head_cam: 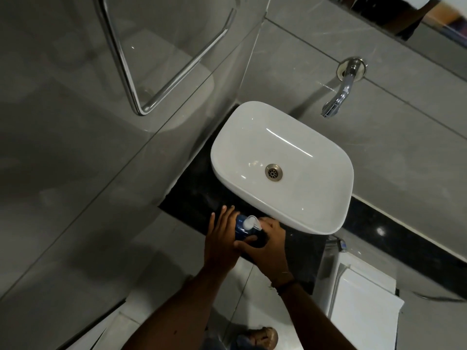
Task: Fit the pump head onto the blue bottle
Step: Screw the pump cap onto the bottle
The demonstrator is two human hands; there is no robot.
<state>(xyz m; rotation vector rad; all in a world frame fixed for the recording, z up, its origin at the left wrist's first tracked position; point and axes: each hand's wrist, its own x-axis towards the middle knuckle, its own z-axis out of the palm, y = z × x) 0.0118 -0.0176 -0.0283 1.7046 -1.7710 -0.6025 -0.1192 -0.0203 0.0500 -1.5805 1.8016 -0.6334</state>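
Observation:
A blue bottle (240, 227) stands on the black counter (192, 195) just in front of the white basin. A clear white pump head (250, 221) sits on top of the bottle. My left hand (222, 238) lies against the bottle's left side with its fingers stretched out. My right hand (267, 243) wraps around the bottle's right side, its fingers close to the pump head and its thumb across the front. Most of the bottle's body is hidden between the two hands.
A white countertop basin (283, 213) with a metal drain stands behind the bottle. A chrome tap (338, 97) sticks out of the grey tiled wall. A glass panel with a chrome handle (141, 107) is at the left. A white toilet cistern (364, 294) is at the lower right.

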